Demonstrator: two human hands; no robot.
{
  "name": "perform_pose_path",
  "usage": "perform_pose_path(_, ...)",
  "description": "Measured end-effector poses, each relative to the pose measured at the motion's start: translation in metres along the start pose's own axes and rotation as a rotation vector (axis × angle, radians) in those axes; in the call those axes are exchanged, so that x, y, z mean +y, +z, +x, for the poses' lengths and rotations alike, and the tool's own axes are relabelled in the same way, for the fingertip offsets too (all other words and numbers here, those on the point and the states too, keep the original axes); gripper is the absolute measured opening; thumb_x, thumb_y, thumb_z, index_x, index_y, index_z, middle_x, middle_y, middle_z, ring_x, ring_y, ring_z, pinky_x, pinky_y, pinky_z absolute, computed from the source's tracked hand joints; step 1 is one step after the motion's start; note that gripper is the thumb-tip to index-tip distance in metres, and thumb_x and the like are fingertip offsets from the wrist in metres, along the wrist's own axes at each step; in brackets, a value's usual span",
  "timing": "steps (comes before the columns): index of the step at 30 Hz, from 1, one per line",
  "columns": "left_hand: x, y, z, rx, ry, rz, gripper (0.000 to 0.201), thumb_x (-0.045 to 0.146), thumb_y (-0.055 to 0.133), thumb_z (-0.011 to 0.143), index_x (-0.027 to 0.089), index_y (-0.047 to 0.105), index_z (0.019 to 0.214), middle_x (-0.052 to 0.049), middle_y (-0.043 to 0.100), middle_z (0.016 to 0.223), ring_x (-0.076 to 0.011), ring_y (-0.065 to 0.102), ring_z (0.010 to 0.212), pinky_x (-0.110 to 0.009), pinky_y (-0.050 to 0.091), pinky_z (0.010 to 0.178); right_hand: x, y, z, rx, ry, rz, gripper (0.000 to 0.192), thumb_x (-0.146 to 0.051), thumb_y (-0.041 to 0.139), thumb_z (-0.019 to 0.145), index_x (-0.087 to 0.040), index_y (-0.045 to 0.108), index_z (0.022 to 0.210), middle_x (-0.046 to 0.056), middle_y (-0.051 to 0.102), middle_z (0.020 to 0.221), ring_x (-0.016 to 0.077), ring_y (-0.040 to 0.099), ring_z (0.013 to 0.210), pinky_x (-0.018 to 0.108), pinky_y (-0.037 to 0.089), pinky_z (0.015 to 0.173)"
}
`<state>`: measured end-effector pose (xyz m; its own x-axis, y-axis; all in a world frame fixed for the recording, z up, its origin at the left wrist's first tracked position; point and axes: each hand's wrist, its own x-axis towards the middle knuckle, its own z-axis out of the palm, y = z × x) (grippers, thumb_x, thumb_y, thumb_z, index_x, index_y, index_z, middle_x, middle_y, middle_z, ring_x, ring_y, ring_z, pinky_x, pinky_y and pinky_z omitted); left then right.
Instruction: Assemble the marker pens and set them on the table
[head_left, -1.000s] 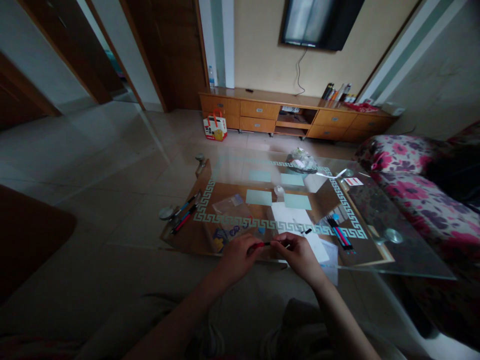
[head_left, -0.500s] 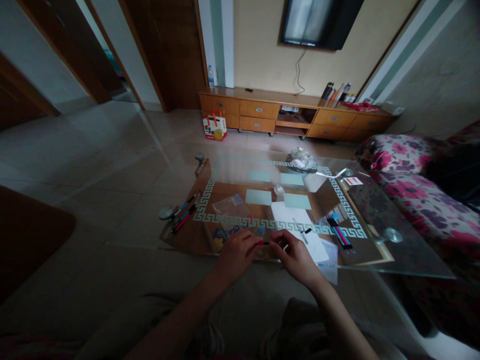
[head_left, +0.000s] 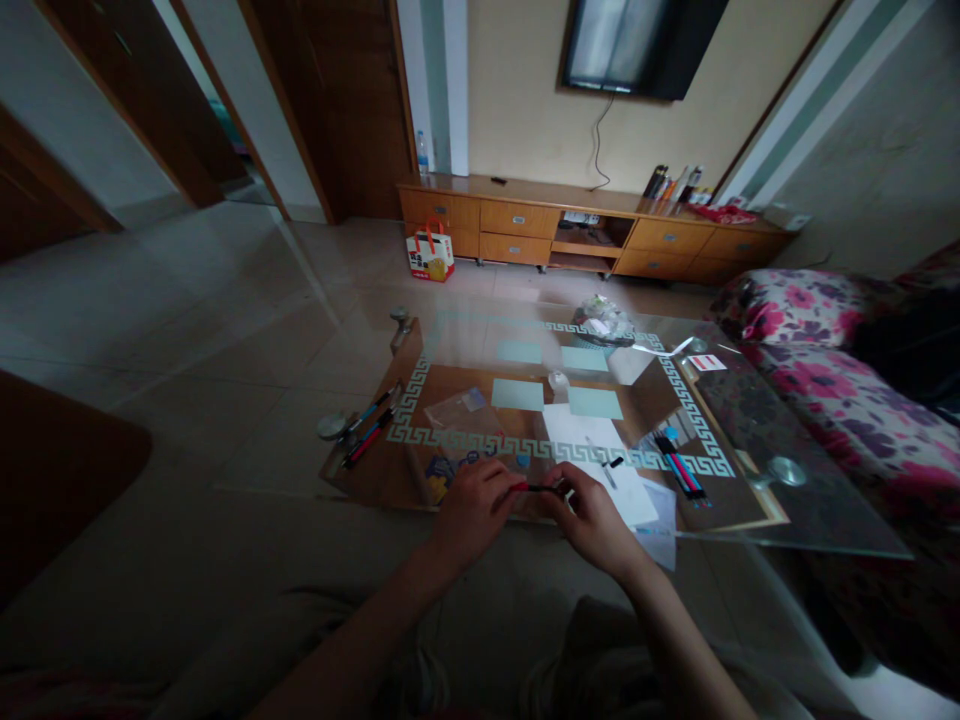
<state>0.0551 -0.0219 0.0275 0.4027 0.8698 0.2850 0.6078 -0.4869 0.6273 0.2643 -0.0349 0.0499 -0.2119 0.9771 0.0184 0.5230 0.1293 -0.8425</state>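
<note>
Over the near edge of the glass table, my left hand (head_left: 474,503) pinches the red part of a slim pen (head_left: 534,488). My right hand (head_left: 587,508) has its fingers closed on the pen's dark end. A short dark stretch shows between the two hands; the rest is covered by fingers. Just beyond my right hand lie white paper sheets (head_left: 634,497) with a black cap-like piece (head_left: 616,462) and a thin clear tube-like piece (head_left: 609,478) on them. Several pens (head_left: 681,468) in red, blue and black lie to the right.
More pens (head_left: 367,435) lie at the table's left end. A clear plastic bag (head_left: 459,412) is near the middle of the glass table (head_left: 832,520). At the back are a bundled plastic bag (head_left: 604,318) and a red-and-white card (head_left: 707,362). A flowered sofa (head_left: 870,410) stands at the right.
My right hand has shifted slightly to the right, away from my left. More of the pen's dark part shows between them. My left hand stays in place.
</note>
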Motion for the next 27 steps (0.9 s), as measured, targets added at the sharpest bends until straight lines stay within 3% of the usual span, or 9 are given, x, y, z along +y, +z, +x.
perform_pose_path(4, 0.0012, -0.0002, 0.0003, -0.001, -0.004, 0.003, 0.018, 0.019, 0.062, 0.091, 0.025, 0.071, 0.105, -0.003, 0.068, 0.099, -0.0194, 0.061, 0.093, -0.034, 0.044, 0.085, -0.001, -0.0008, 0.0003, -0.01, -0.042, -0.068, 0.03, -0.037, 0.046, 0.099, -0.02, 0.061, 0.081, 0.003, 0.061, 0.079, 0.0159, 0.057, 0.073, 0.027, 0.042, 0.066)
perform_pose_path(9, 0.002, -0.0014, 0.0011, 0.003, -0.003, -0.005, 0.017, 0.019, 0.063, 0.09, 0.025, 0.071, 0.103, -0.002, 0.068, 0.097, -0.0191, 0.061, 0.093, -0.034, 0.043, 0.086, -0.0012, -0.0003, -0.0006, 0.001, -0.015, -0.044, 0.016, -0.035, 0.057, 0.093, -0.021, 0.061, 0.098, 0.002, 0.063, 0.084, 0.016, 0.057, 0.072, 0.027, 0.042, 0.064)
perform_pose_path(13, 0.0014, -0.0016, 0.0011, -0.004, -0.004, -0.004, 0.016, 0.02, 0.063, 0.09, 0.025, 0.072, 0.102, -0.003, 0.068, 0.096, -0.0193, 0.062, 0.091, -0.035, 0.043, 0.085, -0.0035, -0.0011, 0.0, -0.018, -0.055, -0.079, 0.025, -0.037, 0.048, 0.098, -0.02, 0.063, 0.085, 0.003, 0.062, 0.083, 0.0168, 0.057, 0.075, 0.028, 0.043, 0.069)
perform_pose_path(19, 0.0015, -0.0021, 0.0011, 0.001, -0.012, -0.017, 0.017, 0.018, 0.064, 0.089, 0.024, 0.072, 0.102, -0.003, 0.069, 0.096, -0.0196, 0.062, 0.092, -0.034, 0.043, 0.085, -0.0033, 0.0, -0.0002, 0.0, -0.02, -0.044, 0.016, -0.036, 0.058, 0.093, -0.021, 0.061, 0.098, 0.002, 0.064, 0.085, 0.0165, 0.058, 0.073, 0.027, 0.043, 0.065)
perform_pose_path(24, 0.0002, -0.0014, 0.0002, -0.009, -0.008, -0.024, 0.018, 0.019, 0.064, 0.09, 0.026, 0.072, 0.104, -0.002, 0.069, 0.097, -0.0191, 0.061, 0.093, -0.034, 0.043, 0.086, -0.0056, -0.0007, 0.0, -0.008, -0.08, -0.081, 0.026, -0.037, 0.048, 0.099, -0.02, 0.063, 0.085, 0.003, 0.063, 0.084, 0.0173, 0.058, 0.077, 0.028, 0.043, 0.071)
perform_pose_path(27, -0.0003, -0.0001, -0.0001, 0.0, -0.014, -0.011, 0.017, 0.018, 0.064, 0.089, 0.025, 0.072, 0.103, -0.002, 0.069, 0.095, -0.0188, 0.062, 0.091, -0.035, 0.042, 0.085, -0.0058, -0.0006, 0.0001, -0.007, -0.07, -0.08, 0.027, -0.039, 0.048, 0.099, -0.021, 0.063, 0.088, 0.004, 0.063, 0.085, 0.0176, 0.058, 0.077, 0.028, 0.044, 0.072)
